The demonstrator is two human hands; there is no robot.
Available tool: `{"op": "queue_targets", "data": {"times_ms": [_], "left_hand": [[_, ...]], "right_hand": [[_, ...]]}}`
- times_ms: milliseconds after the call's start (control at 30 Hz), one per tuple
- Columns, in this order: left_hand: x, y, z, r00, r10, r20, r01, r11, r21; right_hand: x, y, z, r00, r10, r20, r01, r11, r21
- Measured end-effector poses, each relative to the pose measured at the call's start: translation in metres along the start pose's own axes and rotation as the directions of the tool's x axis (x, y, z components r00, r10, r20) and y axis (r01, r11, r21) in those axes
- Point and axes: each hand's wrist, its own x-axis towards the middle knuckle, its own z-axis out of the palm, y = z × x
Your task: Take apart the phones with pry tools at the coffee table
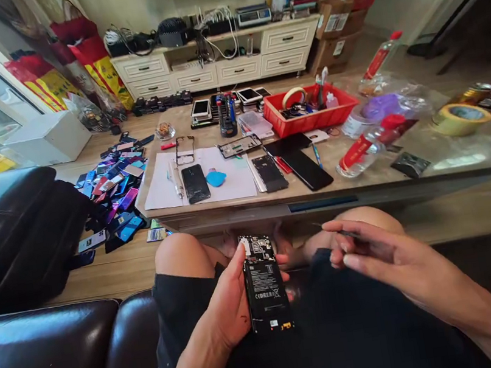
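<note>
Presently: one opened phone [266, 291], above the lap, left hand's [232, 303] grip clamped round it; one thin tool [349, 233], perhaps tweezers, pinched in the right hand [392, 254]. Bench [459, 161]: paper [160, 187], red tray [314, 119], tape [462, 125]. Floor [122, 267]: heap of phone parts [119, 184]. Beyond: cream cabinet [143, 68].

Between red-and-yellow bags [104, 76] and stacked cardboard boxes [336, 18], a cream cabinet [286, 38] (white cables [221, 15] on top).

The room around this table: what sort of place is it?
Probably a living room doubling as a phone workspace: there's a dark sofa, an opened phone in the left hand, and a heap of phones or phone covers on the floor.
</note>
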Motion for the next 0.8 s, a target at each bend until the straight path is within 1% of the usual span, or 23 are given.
{"op": "queue_targets", "data": {"times_ms": [33,100,167,200,300,333,400,500,567,733,800], "left_hand": [[-0.001,-0.007,-0.002,1.0,-0.005,-0.002,0.005,1.0,0.006],[-0.002,-0.022,-0.009,1.0,-0.019,0.024,0.019,1.0,0.004],[-0.003,-0.035,-0.016,0.998,-0.034,0.052,0.033,0.999,0.007],[-0.004,-0.039,-0.018,0.997,-0.043,0.056,0.043,0.999,0.015],[-0.008,-0.047,-0.021,0.995,-0.079,0.063,0.077,0.996,0.035],[-0.01,-0.048,-0.021,0.993,-0.094,0.068,0.091,0.995,0.039],[-0.014,-0.049,-0.02,0.989,-0.121,0.08,0.117,0.992,0.051],[-0.017,-0.048,-0.017,0.987,-0.134,0.089,0.128,0.989,0.068],[-0.017,-0.049,-0.016,0.988,-0.128,0.088,0.122,0.99,0.069],[-0.012,-0.053,-0.021,0.983,-0.14,0.118,0.13,0.987,0.095],[-0.008,-0.056,-0.025,0.983,-0.132,0.129,0.116,0.985,0.125]], "right_hand": [[-0.007,-0.001,-0.001,0.998,-0.016,-0.056,0.012,0.998,-0.068],[-0.017,-0.004,0.0,0.983,-0.09,-0.159,0.059,0.981,-0.187],[-0.02,-0.006,0.006,0.961,-0.169,-0.22,0.122,0.97,-0.21],[-0.02,-0.005,0.01,0.955,-0.185,-0.232,0.148,0.974,-0.17],[-0.012,-0.001,0.027,0.962,-0.169,-0.213,0.182,0.982,0.042],[-0.008,0.0,0.032,0.968,-0.161,-0.195,0.181,0.979,0.092],[-0.001,0.002,0.041,0.976,-0.153,-0.155,0.174,0.975,0.137],[0.005,0.002,0.049,0.984,-0.14,-0.108,0.154,0.978,0.138],[0.006,0.001,0.051,0.985,-0.141,-0.099,0.153,0.979,0.131],[0.006,0.002,0.049,0.972,-0.161,-0.173,0.181,0.978,0.108],[0.004,0.004,0.047,0.974,-0.166,-0.157,0.181,0.98,0.085]]}}
